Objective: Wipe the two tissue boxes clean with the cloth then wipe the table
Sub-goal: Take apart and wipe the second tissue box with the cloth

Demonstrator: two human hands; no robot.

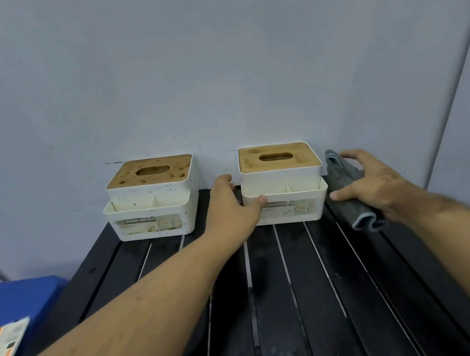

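One black slatted table (303, 289) (grey wall (211, 60))

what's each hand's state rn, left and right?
Left hand: grips the left front corner of the right tissue box, thumb on its front rim.
Right hand: fingers spread over the grey cloth lying on the table; no closed grip yet.
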